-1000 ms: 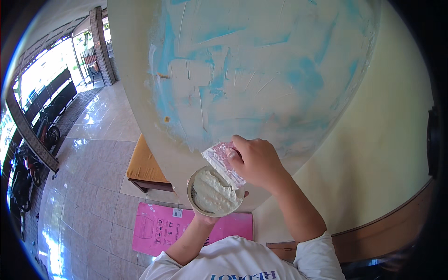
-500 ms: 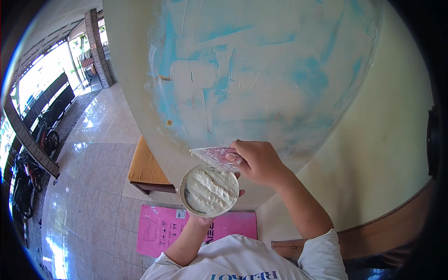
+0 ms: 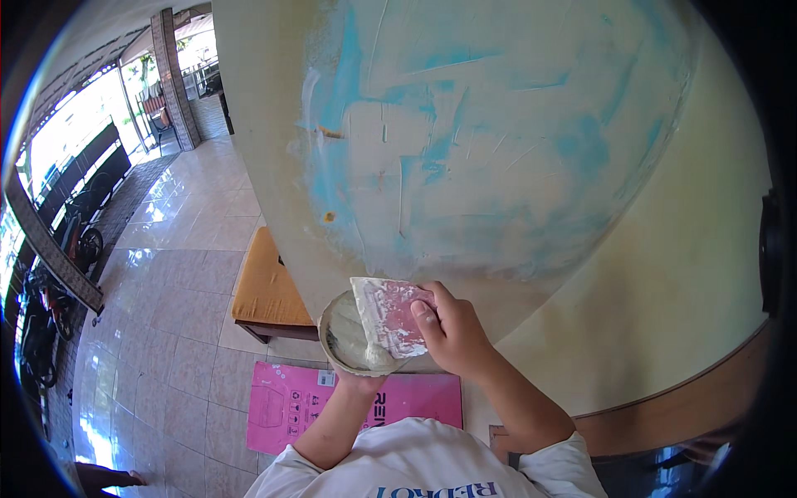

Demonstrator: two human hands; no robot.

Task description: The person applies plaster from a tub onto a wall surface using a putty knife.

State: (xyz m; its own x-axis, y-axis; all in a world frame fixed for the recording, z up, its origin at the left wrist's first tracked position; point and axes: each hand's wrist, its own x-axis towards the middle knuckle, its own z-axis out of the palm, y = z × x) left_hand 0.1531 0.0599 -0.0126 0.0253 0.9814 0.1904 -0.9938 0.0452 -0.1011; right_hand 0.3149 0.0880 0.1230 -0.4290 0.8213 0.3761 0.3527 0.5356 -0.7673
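Note:
My left hand [image 3: 362, 383] is closed around the underside of a round, shallow bowl [image 3: 325, 347], mostly hidden beneath it. White putty coats the inside of the bowl. My right hand [image 3: 457, 332] grips a pink, flat putty scraper [image 3: 397, 311] smeared with white. Its blade lies over the right half of the bowl, and a lump of putty [image 3: 380, 358] sits at its lower edge. Beyond both hands rises a wall [image 3: 515, 158] with white putty spread in uneven strokes over light blue patches.
A bench with a yellow-orange cushion [image 3: 270, 282] stands left of the bowl, against the wall. Flat pink cardboard [image 3: 282, 407] lies on the tiled floor [image 3: 174, 332] below my arms. Motorcycles [image 3: 54, 307] are parked at far left. Someone's foot [image 3: 124, 478] shows at lower left.
My right hand has brought the scraper down and turned its face over the bowl; the putty heaped there is now smoothed, with a lump at the blade. The view has shifted slightly left.

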